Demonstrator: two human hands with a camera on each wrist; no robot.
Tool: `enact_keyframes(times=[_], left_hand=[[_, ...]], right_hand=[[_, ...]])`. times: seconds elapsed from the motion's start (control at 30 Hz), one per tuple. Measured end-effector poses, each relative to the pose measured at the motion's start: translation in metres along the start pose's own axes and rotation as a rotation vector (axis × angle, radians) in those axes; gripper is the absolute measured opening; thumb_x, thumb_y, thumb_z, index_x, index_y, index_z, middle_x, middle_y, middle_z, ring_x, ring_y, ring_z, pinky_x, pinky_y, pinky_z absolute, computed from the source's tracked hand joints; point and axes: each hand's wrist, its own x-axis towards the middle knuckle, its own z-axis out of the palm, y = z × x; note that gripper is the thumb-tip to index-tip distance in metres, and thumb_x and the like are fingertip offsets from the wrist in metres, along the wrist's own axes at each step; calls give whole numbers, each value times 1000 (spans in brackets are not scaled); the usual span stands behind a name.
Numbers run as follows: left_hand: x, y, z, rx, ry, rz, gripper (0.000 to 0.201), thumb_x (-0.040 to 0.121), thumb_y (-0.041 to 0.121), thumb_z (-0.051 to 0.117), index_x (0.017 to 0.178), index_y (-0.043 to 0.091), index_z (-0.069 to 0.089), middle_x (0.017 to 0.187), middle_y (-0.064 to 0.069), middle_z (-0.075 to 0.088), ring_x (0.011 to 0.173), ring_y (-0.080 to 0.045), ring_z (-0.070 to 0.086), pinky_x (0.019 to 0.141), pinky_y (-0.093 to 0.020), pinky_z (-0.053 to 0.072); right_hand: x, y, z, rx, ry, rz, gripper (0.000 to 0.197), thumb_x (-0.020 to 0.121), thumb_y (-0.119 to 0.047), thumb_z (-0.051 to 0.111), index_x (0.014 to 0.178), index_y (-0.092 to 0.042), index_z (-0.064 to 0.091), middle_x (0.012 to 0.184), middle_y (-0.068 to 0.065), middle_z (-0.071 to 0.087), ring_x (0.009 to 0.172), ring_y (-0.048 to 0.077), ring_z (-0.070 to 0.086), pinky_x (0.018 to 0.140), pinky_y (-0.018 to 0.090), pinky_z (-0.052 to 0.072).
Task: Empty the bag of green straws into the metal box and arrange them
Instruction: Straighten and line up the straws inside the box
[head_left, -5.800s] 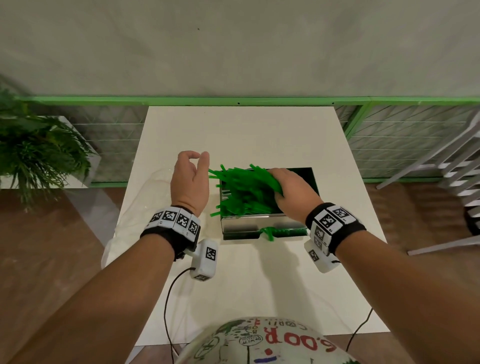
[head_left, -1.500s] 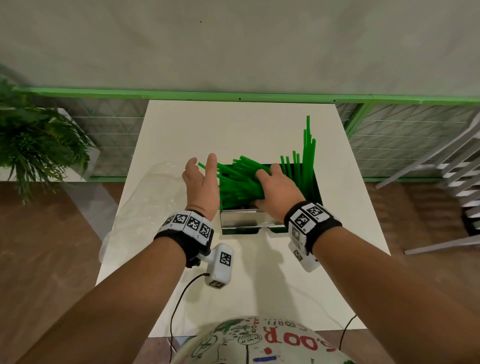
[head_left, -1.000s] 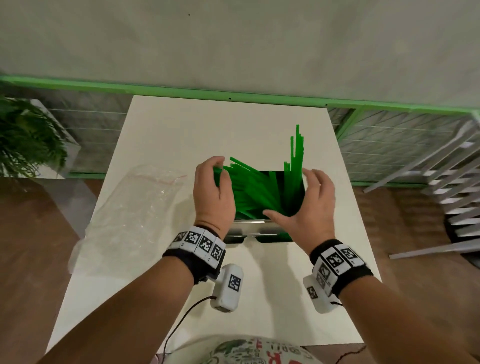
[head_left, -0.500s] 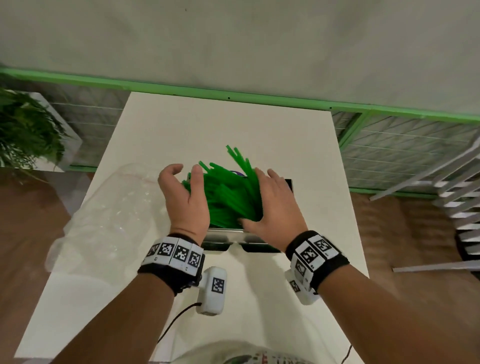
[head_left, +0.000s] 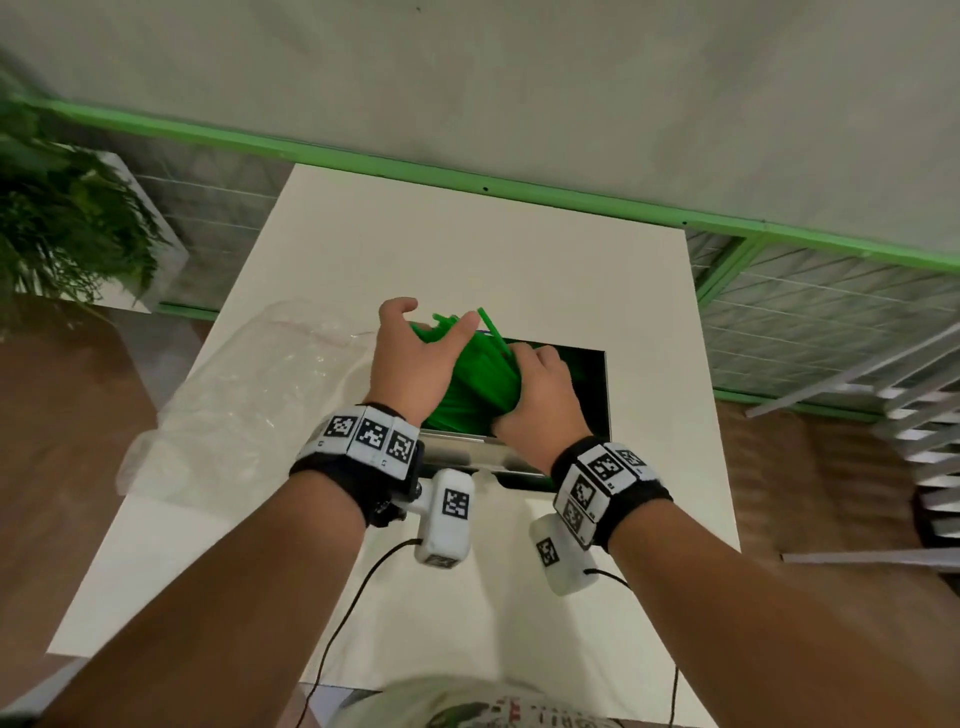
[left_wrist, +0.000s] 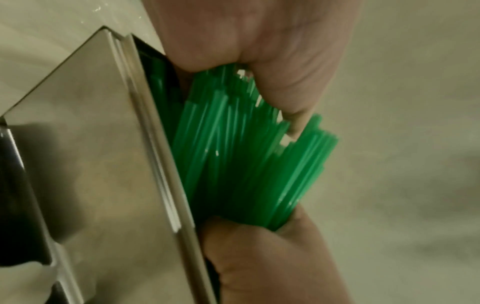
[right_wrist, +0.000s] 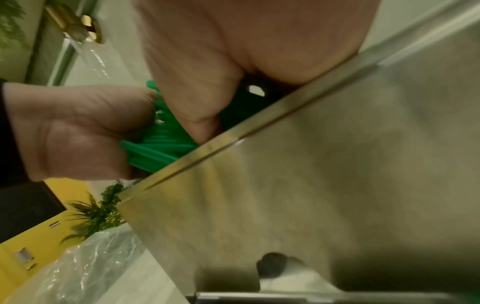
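A thick bundle of green straws (head_left: 483, 384) stands in the left part of the metal box (head_left: 605, 395) and leans left over its rim. My left hand (head_left: 415, 358) wraps the bundle from the left, thumb across its top. My right hand (head_left: 540, 400) curls round it from the right. The left wrist view shows the straws (left_wrist: 246, 164) squeezed between both hands beside the shiny box wall (left_wrist: 91, 164). In the right wrist view the straws (right_wrist: 161, 148) show just above the box wall (right_wrist: 337, 164). The right part of the box is dark inside.
The empty clear plastic bag (head_left: 244, 405) lies crumpled on the white table (head_left: 467, 249), left of the box. A potted plant (head_left: 62, 234) stands off the table's left side. A green railing (head_left: 519, 187) runs behind, and white slats (head_left: 924, 415) are at the right.
Both hands have closed in from the sides of a loose pile and now squeeze the straws into one tighter bundle at the box's left. The view shifted slightly.
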Motion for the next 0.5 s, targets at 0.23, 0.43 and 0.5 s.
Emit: enact_keyframes(times=[0.23,0.43,0.5], left_hand=[[-5,-2,-10,-137,-133,-30,34,92,36,73,119,25,54,117,1,62,104,-23,67,93,-49,59],[-15,-4,-20,-177,-198,13,45,92,15,69,130,31,51,117,1,62,105,-21,68,96,-47,58],[-15,-2,-23,-171,-206,63,34,90,9,67,120,24,62,112,-1,67,102,-19,68,95,-47,59]], right_hand=[[-5,-7,2,18,-8,2,59,60,3,70,113,-16,53,114,7,54,100,28,55,83,46,53],[-9,-17,-2,-12,3,16,84,64,6,66,139,-22,44,119,7,58,106,28,59,91,44,53],[-11,-21,-2,-81,38,6,87,65,6,67,145,-19,44,122,11,51,109,31,53,96,43,49]])
